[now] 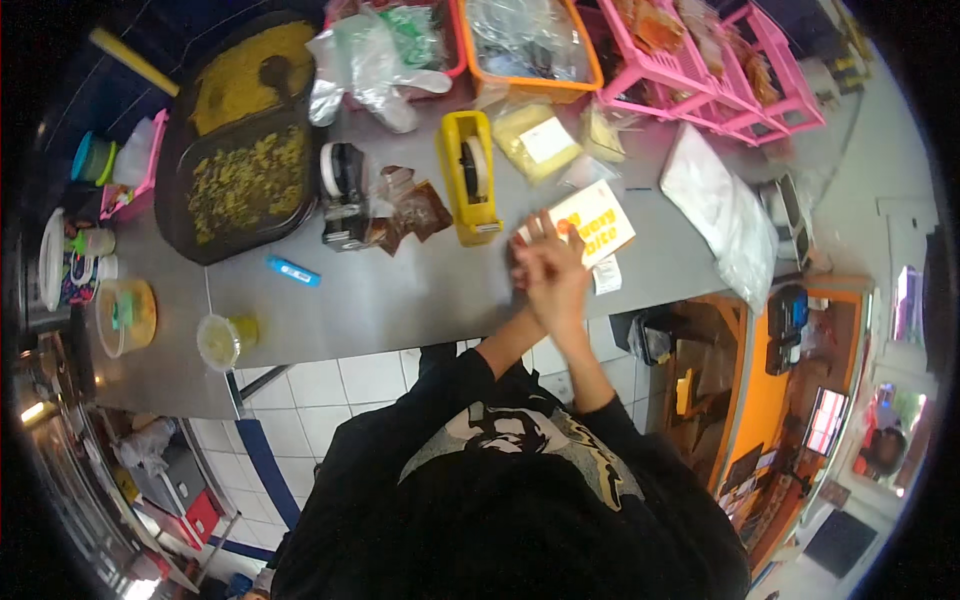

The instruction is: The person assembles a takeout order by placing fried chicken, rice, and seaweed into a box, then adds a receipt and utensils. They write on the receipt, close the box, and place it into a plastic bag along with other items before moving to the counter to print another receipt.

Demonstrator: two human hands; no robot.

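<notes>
In the head view, my two hands are close together and overlap at the front of the steel counter. My right hand [559, 294] lies over my left hand [541, 232], hiding most of it. Fingers rest on or just above the left part of a white carton [609, 225] with large yellow-orange lettering. Whether either hand grips the carton is hidden by the overlap. A small printed paper slip [607, 275] sticks out below the carton. Left of the hands stands a yellow tape dispenser [480, 214].
Further left are a black tape dispenser [343, 232], brown sachets [420, 215], a blue marker [293, 271] and a lidded cup [227, 341]. A two-part dark food tray [171, 202], orange basket [592, 88] and pink rack [701, 101] line the back. White plastic bags [716, 202] lie right.
</notes>
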